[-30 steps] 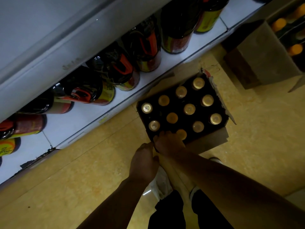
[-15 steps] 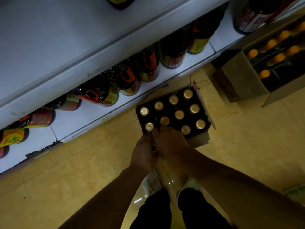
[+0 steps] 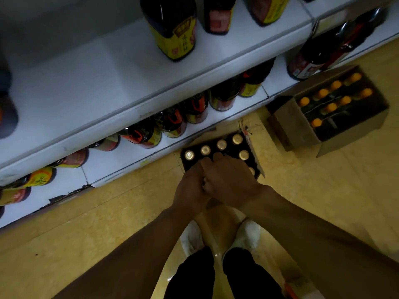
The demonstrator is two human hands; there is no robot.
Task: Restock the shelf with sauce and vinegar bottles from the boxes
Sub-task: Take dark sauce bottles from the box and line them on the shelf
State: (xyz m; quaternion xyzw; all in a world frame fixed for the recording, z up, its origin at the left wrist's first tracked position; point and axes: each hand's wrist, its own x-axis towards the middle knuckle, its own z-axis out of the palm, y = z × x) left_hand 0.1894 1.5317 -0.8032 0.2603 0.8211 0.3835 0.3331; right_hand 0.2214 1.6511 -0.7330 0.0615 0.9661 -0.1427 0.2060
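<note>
Seen from above, a person stands on a yellow floor (image 3: pixel 323 201) facing white store shelving, both arms reaching down and forward to an open box (image 3: pixel 255 157) of bottles that sits on the floor against the bottom shelf (image 3: pixel 121 162). The bottles stand upright, long axes vertical, so only their round gold caps (image 3: pixel 205 150) point up at the camera; five caps show clearly along the far and right sides, and a sliver of another peeks out beside the right wrist. The left hand (image 3: pixel 190 188) and right hand (image 3: pixel 228 180) are pressed together over the near part of the box, covering the rest of the bottles. Their fingers curl downward, but whether they are clamped on a bottle cannot be told, since the hands hide whatever lies beneath. Dark sauce bottles (image 3: pixel 142 134) line the bottom shelf under the overhang of the upper shelf (image 3: pixel 86 83), which cuts off their tops. On the upper shelf a yellow-labelled bottle (image 3: pixel 172 26) is cropped by the top edge. To the right, a second box (image 3: pixel 302 126) holds orange-capped bottles (image 3: pixel 321 93). White shoes (image 3: pixel 248 236) and dark trousers show below the arms. The scene is dim and the labels unreadable.
</note>
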